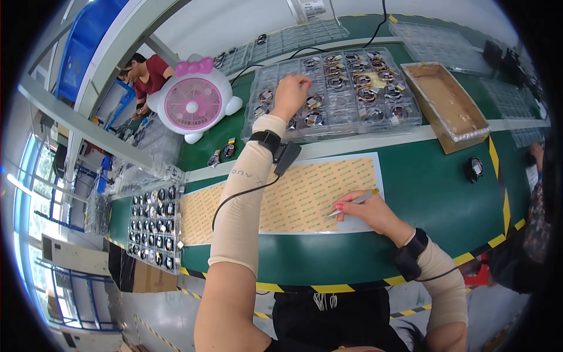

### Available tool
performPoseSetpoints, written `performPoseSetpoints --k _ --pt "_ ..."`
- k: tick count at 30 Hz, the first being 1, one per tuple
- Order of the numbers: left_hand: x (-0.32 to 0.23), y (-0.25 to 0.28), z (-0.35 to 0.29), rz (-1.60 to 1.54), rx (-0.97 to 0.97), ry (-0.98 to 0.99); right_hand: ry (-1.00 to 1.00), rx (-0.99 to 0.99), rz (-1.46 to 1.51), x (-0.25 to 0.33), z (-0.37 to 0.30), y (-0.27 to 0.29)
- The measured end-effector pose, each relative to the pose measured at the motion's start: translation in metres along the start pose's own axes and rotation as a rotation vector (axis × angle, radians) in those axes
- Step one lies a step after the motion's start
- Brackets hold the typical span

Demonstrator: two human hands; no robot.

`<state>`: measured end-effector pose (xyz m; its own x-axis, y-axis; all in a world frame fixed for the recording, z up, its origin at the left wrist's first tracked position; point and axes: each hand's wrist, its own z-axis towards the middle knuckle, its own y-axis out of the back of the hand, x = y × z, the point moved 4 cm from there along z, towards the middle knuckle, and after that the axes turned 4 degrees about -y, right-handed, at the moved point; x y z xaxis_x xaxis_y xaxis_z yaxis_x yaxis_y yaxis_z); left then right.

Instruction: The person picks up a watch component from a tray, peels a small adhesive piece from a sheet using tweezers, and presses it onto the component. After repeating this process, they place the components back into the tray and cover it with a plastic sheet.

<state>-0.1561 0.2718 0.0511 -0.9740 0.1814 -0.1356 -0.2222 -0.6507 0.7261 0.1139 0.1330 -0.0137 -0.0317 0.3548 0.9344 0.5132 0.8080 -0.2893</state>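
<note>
My left hand [291,95] is over a clear compartment tray [275,134], its fingers bent together. Whatever those fingertips may hold is hidden. Small round black-and-silver electronic parts [314,118] sit in many of the tray's pockets, while some pockets near my hand hold none. Pinched in my right hand [375,212] is a pair of tweezers [346,206], with the tip at the lower right of a tan adhesive sheet [293,199]. Rows of small green marks cover this sheet, which lies on a white backing. A bare strip of backing shows beside the tweezers.
A pink-and-white fan [192,107] stands at the far left. Another filled tray [153,229] lies at the table's left end. Loose round parts [229,148] rest near the fan, and one [473,169] lies right, below a shallow box [448,105]. A co-worker [153,76] sits beyond the frame post.
</note>
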Motion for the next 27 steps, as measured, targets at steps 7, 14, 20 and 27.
performPoseSetpoints --k 7,14,20,27 --pt "-0.026 -0.055 0.039 0.211 0.493 0.402 0.009 0.000 -0.051 -0.006 0.005 0.003" --pt "-0.033 -0.065 0.052 0.197 0.424 0.317 0.004 -0.003 -0.120 -0.002 0.005 0.003" --pt "-0.010 -0.042 0.045 -0.223 0.448 0.455 0.012 0.015 -0.109 -0.004 0.005 -0.008" --pt "-0.074 0.041 -0.057 -1.354 0.381 0.809 0.530 -0.471 0.129 0.030 -0.018 0.030"
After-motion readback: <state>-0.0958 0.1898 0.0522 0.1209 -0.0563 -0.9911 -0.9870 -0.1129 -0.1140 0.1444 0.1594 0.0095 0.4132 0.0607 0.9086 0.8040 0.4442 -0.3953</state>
